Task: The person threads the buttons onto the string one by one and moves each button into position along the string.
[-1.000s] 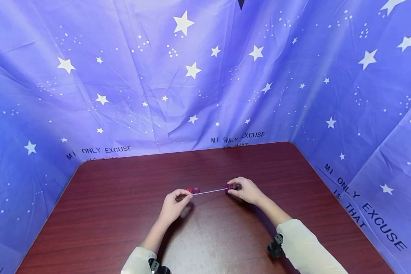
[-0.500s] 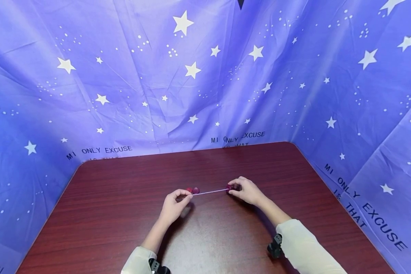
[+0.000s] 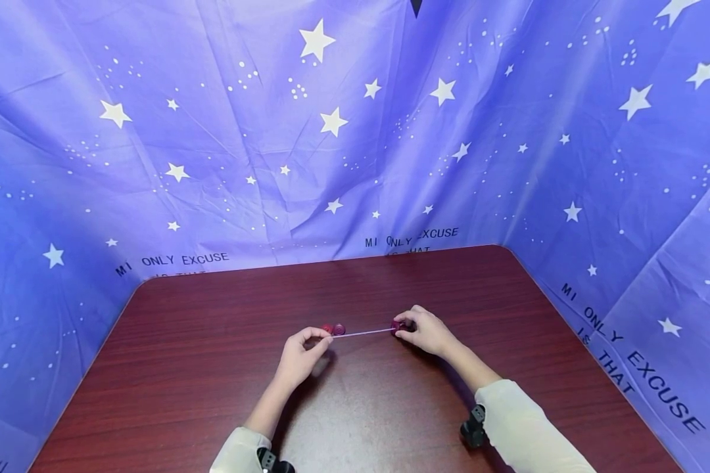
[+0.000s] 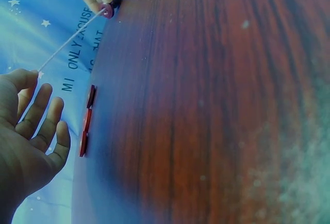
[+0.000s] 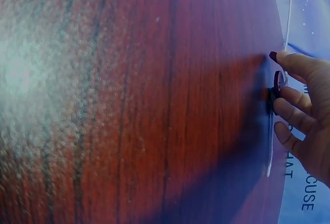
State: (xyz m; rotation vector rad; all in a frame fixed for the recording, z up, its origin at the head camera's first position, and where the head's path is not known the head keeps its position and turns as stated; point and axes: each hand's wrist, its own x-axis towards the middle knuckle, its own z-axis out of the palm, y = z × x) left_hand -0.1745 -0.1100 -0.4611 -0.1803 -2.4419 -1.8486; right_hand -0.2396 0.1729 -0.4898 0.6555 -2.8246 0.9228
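A thin pale cord (image 3: 363, 333) runs taut between the two hands, just above the table. My left hand (image 3: 298, 358) pinches one end between thumb and forefinger; its other fingers curl loosely in the left wrist view. At the cord's other end my right hand (image 3: 428, 330) holds a purplish-red button (image 4: 107, 11) threaded on it. Dark round pieces (image 5: 272, 100) sit close behind that button, partly covered by the fingers. A cord tail (image 5: 269, 154) trails past the right hand. Beside the left fingertips lie a red button (image 3: 328, 328) and a purple button (image 3: 339, 329).
The dark red wood-grain table (image 3: 213, 328) has rounded far corners. Blue star-printed cloth (image 3: 242, 131) hangs behind it and along both sides. In the left wrist view, loose buttons (image 4: 86, 121) lie in a short row near the left hand. Each sleeve carries a black camera (image 3: 473, 427).
The button at the right fingertips shows a little more and sits slightly lower. My right hand has shifted only slightly; the left hand and the loose buttons stay put.
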